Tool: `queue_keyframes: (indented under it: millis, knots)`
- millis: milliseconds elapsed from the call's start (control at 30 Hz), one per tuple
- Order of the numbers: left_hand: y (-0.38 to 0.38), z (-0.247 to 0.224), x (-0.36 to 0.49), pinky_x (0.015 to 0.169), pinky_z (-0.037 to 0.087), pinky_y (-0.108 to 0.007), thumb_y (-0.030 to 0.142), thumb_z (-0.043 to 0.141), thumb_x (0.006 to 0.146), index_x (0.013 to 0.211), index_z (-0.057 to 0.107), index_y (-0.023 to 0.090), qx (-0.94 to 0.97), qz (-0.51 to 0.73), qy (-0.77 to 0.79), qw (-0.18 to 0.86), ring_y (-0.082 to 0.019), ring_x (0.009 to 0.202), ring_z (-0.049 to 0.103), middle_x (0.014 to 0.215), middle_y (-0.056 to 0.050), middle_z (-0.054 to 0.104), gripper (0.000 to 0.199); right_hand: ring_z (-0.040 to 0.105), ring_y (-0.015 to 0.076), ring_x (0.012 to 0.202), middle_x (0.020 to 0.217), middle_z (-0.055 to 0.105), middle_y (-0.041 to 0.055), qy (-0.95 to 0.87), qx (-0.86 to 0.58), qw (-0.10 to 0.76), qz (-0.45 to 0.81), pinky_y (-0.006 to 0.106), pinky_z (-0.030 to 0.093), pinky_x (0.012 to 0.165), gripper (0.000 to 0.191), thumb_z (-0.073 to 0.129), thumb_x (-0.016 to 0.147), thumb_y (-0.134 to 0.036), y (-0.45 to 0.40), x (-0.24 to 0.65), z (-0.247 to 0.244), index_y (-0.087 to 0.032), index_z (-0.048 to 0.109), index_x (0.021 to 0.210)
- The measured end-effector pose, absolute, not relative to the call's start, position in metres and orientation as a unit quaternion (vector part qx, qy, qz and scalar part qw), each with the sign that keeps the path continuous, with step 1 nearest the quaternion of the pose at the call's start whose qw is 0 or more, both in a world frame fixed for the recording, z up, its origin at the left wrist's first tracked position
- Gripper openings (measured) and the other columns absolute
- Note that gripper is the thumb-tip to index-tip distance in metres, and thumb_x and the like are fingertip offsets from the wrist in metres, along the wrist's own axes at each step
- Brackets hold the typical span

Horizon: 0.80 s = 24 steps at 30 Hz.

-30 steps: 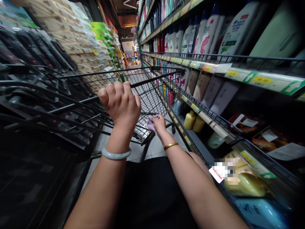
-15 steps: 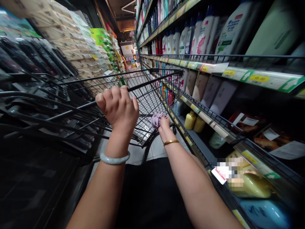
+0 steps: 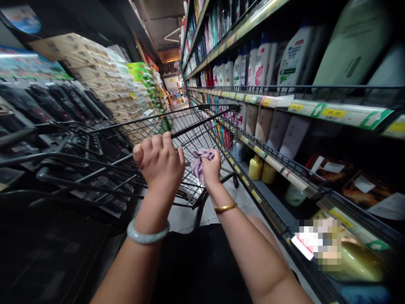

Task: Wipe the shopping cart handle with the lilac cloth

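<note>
My left hand point(image 3: 160, 162) is wrapped round the top bar of a black wire shopping cart point(image 3: 186, 126). A pale green bangle point(image 3: 148, 233) circles that wrist. My right hand point(image 3: 212, 165), closed, holds a crumpled mauve cloth point(image 3: 199, 162) just to the right of the left hand, in front of the cart's mesh. On the right wrist sits a thin gold bracelet point(image 3: 225, 208). The cart stands tilted in my view, its basket stretching ahead between the shelves. Through the mesh the basket floor and the tiles under it show.
Shelves of shampoo bottles point(image 3: 292, 57) run along the right, with price strips point(image 3: 335, 110) on their edges. Yellow bottles point(image 3: 255, 167) stand on a lower shelf. At left are stacked tan packages point(image 3: 88, 71) and hanging dark packets point(image 3: 60, 101). A cart wheel point(image 3: 236, 182) is near the right shelf.
My right hand has risen and come left with the cloth, nearer my left hand. The cloth has spread a little. The left hand stays on the bar; the whole view has tipped upward.
</note>
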<state>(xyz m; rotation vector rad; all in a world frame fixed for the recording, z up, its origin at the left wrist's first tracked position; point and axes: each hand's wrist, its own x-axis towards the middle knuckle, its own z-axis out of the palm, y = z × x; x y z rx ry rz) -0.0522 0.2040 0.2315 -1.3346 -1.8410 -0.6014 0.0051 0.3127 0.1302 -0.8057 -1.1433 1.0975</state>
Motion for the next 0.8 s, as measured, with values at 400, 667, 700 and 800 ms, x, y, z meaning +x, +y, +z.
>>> queue_keyframes:
  millis: [400,667,700,800]
  knots:
    - [0.095,0.297,-0.075,0.127,0.029,-0.055,0.051,0.026,0.098,0.134,0.067,0.022,-0.6,-0.038,-0.68,0.419,-0.037,0.124,0.063,0.121,-0.014,0.073,0.062,0.059,0.0208,0.1,0.105,0.06,0.0076,-0.573,-0.323,0.659,0.365,0.038,0.051,0.1,0.016,0.058,0.08,-0.009,0.297,0.007,0.153,-0.022,0.058,0.088]
    - [0.089,0.303,-0.092,0.1,0.044,-0.058,0.032,0.027,0.099,0.113,0.072,0.026,-0.594,0.074,-0.674,0.432,-0.036,0.099,0.065,0.091,-0.012,0.073,0.047,0.058,0.0223,0.12,0.117,0.061,0.0094,-0.677,-0.104,0.678,0.269,0.04,0.046,0.113,0.018,0.055,0.087,-0.012,0.248,-0.015,0.192,-0.023,0.064,0.097]
    - [0.087,0.306,-0.092,0.097,0.045,-0.056,0.033,0.029,0.099,0.112,0.072,0.026,-0.603,0.072,-0.67,0.426,-0.035,0.099,0.065,0.094,-0.012,0.074,0.045,0.059,0.0225,0.115,0.115,0.061,0.0102,-0.645,-0.159,0.685,0.298,0.04,0.048,0.109,0.017,0.053,0.086,-0.01,0.253,-0.017,0.19,-0.022,0.063,0.094]
    - [0.076,0.321,-0.091,0.104,0.042,-0.053,0.034,0.033,0.099,0.107,0.072,0.027,-0.638,0.049,-0.648,0.412,-0.032,0.1,0.066,0.101,-0.01,0.075,0.04,0.059,0.0223,0.102,0.107,0.059,0.01,-0.555,-0.269,0.715,0.331,0.041,0.051,0.102,0.014,0.053,0.083,-0.01,0.259,-0.016,0.194,-0.021,0.059,0.087]
